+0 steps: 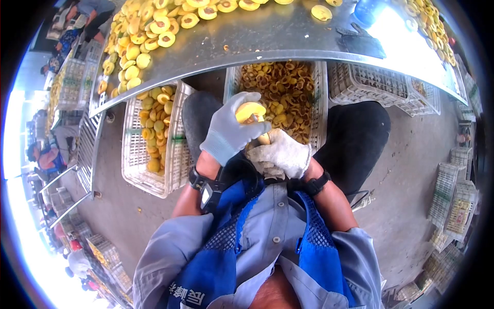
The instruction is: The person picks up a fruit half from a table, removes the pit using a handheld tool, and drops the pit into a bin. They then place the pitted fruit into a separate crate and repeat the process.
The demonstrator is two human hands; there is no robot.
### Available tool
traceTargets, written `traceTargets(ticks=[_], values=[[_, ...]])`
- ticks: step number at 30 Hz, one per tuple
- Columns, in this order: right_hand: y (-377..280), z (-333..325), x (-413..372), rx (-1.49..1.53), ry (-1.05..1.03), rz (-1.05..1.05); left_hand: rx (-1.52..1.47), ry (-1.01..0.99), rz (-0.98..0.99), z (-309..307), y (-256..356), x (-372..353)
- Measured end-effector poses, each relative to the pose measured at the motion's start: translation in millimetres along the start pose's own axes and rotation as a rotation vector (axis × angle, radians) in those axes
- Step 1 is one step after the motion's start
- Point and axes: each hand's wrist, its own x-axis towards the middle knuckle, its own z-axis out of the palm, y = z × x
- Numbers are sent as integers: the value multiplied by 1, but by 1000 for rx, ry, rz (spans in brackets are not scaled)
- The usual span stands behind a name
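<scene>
My left hand [230, 129], in a grey glove, is closed around a yellow fruit half [250, 112] with a brown hollow, held above my lap. Close beside it, my right hand [282, 154], in a white glove, is closed around something with a pale rounded end that touches the fruit area; its shape is mostly hidden by the glove. Beyond both hands, between my knees, is a white crate [321, 103] of yellow-brown fruit pieces [280, 85]. Another white crate [182, 118] with yellow fruit [156, 129] stands left of my left knee.
A metal table [247, 41] spans the top, with piled fruit halves [159, 26] at left and a dark flat object [363, 44] at right. White crates [375, 85] stand beneath its right part. People and stacked crates [447, 193] line the sides.
</scene>
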Motion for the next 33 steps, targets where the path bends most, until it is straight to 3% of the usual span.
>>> traceTargets(ticks=[2, 4, 8, 14, 19, 22, 25, 31, 33], values=[[-6, -4, -2, 151, -128, 96, 7, 64, 11, 6, 4, -5], [-13, 5, -8, 8, -34, 108, -6, 119, 71, 12, -3, -6], [-8, 10, -6, -312, 129, 4, -82, 49, 34, 10, -13, -7], [-7, 10, -3, -478, 160, -46, -108, -94, 18, 2, -21, -1], [-7, 11, -2, -345, 157, 57, -269, -278, 15, -13, -18, 14], [-21, 23, -10, -204, 106, 141, -448, -284, -71, -9, -21, 16], [-18, 22, -11, -129, 85, 142, -586, -287, -10, 0, -36, 19], [-14, 22, -7, -176, 125, 185, -250, -476, -19, -15, -18, 29], [-14, 19, -5, -157, 109, 204, -462, -478, -38, -14, -37, 33]])
